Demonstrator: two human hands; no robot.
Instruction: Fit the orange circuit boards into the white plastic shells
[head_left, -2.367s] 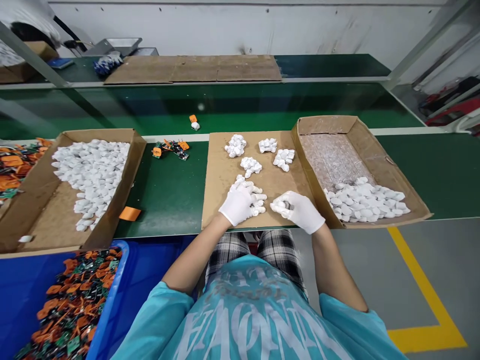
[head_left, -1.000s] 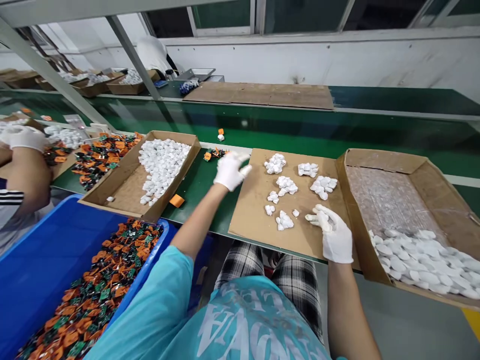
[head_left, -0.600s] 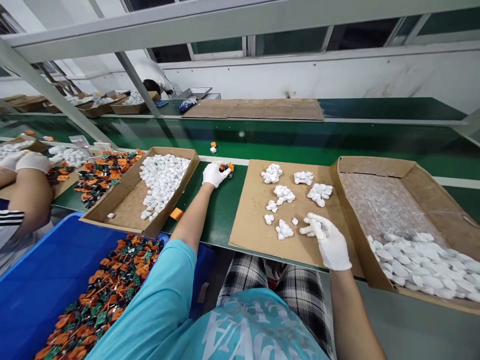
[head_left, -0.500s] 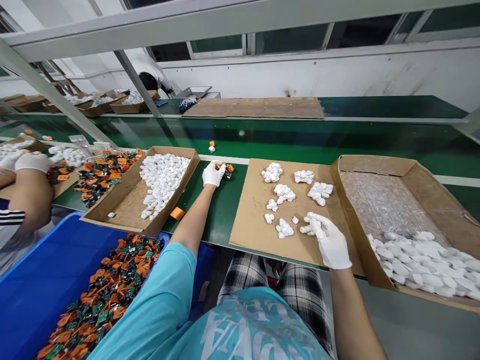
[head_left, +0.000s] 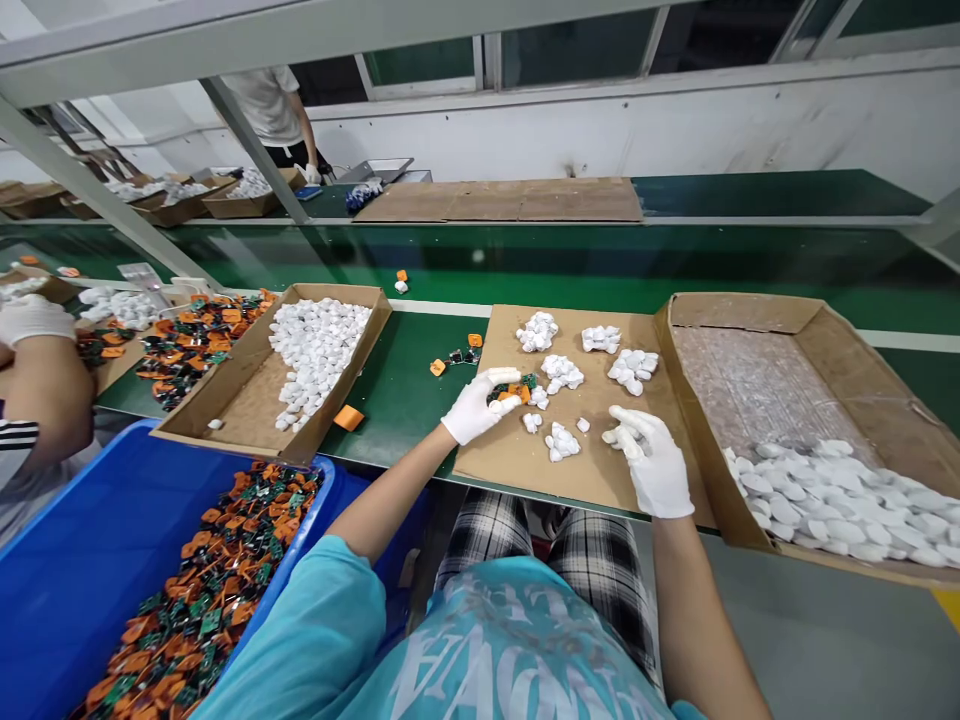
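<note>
head view: left hand (head_left: 480, 408) clamped on orange-green parts (head_left: 519, 394); right hand (head_left: 657, 462), fingers parted, above flat cardboard (head_left: 525, 468).

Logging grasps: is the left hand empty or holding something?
Holding: orange-and-green parts show between thumb and fingers of the left hand.

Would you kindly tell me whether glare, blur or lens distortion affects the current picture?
Head view: a pale spot, probably glare, shows on the green belt; head view: the cardboard box on the right looks stretched toward the frame's edge; head view: the left hand and right hand look fairly sharp, but fine detail on the orange and green parts is too small to tell.
</note>
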